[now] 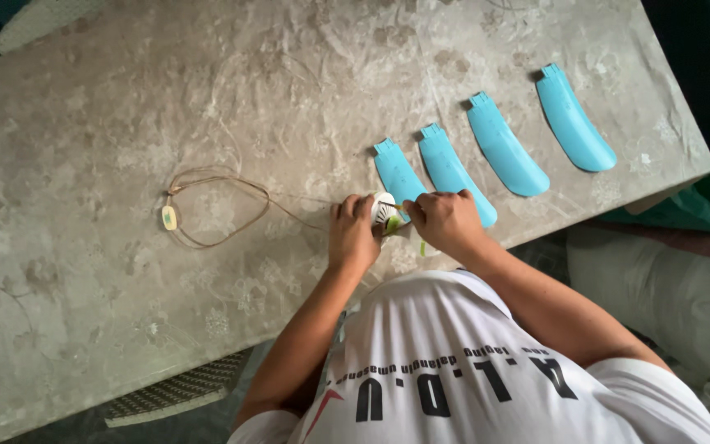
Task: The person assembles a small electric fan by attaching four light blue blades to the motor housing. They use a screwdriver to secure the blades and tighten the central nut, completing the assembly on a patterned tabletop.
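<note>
Home work spot, patterned tablecloth [125,123] on table, woven chair [170,395] beside

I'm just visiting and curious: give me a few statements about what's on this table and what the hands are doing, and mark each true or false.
1. Four blue curved plastic blades lie in a row on the table. True.
2. Both hands grip a small white round part. True: left hand and right hand close around it.
3. The thin cord is bright red. False: it is light brown.
4. The cord lies in a straight line. False: it forms a loop, with a small pale switch on it.
5. The table is bare polished wood. False: a grey floral-patterned cloth covers it.
</note>
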